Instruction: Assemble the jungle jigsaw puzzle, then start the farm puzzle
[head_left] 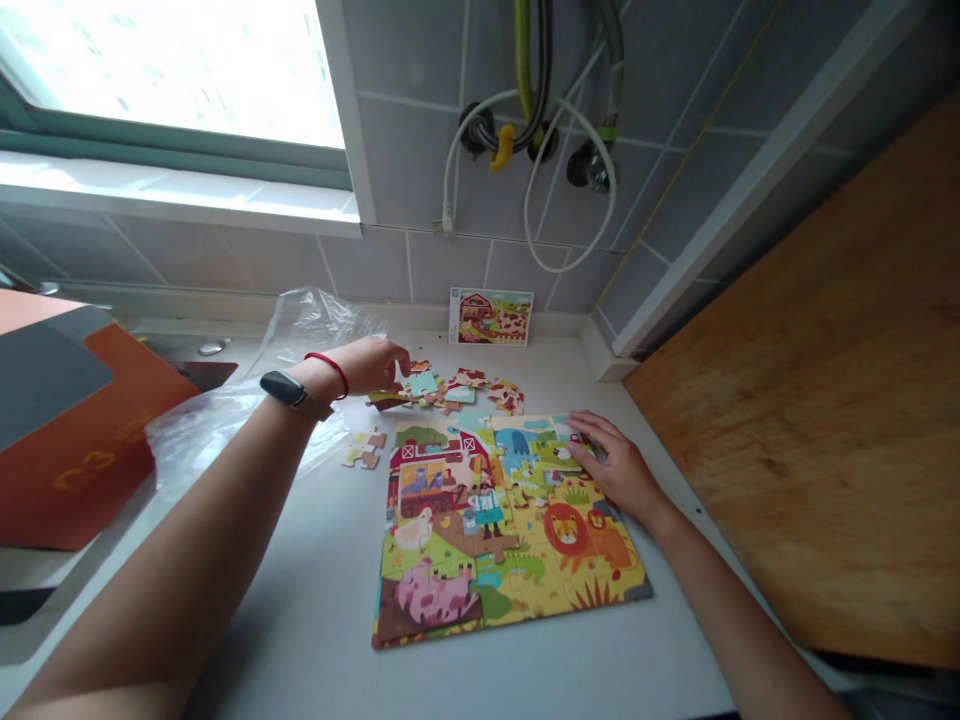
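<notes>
A puzzle board (525, 530) with farm animals on its left half and lions on its right lies on the white counter. My left hand (371, 366), wearing a red string and a watch, is over loose puzzle pieces (461, 388) behind the board. Its fingers are bent downward, and whatever lies between them is hidden. My right hand (611, 462) rests on the board's upper right edge with fingers apart. A few joined pieces (364, 447) lie left of the board.
A picture card (491, 317) leans on the tiled wall. Clear plastic wrap (225, 430) and an orange box (82, 430) lie at left. A wooden panel (825, 400) stands at right; cables (570, 180) hang above.
</notes>
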